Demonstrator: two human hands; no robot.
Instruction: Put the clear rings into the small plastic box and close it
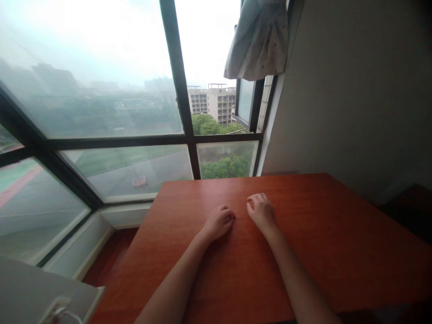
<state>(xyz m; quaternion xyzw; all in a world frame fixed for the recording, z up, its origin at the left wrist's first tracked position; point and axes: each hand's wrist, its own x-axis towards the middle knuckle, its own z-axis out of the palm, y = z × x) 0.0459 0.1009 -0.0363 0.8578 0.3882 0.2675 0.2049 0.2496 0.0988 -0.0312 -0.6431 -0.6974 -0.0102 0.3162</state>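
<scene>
My left hand (pixel 220 222) rests on the reddish-brown wooden table (pixel 216 279), its fingers loosely bent with small dark gaps between them. Nothing shows in its grasp, though the underside of the palm is hidden. To the right of it, a short stretch of tabletop away, lies my right hand (pixel 261 210). Its fingers are gently curved and the thumb sits apart from them, with no object visible in it. The two hands do not touch each other. Both bare forearms reach in from the lower edge of the view.
Dark-framed windows (pixel 114 144) stand beyond the table and to its left; one pane (pixel 245 103) is swung outward. A knotted light curtain (pixel 258 42) hangs above. A plain wall (pixel 351 99) rises at right. At lower left is a white panel (pixel 30 288) with a socket and cable.
</scene>
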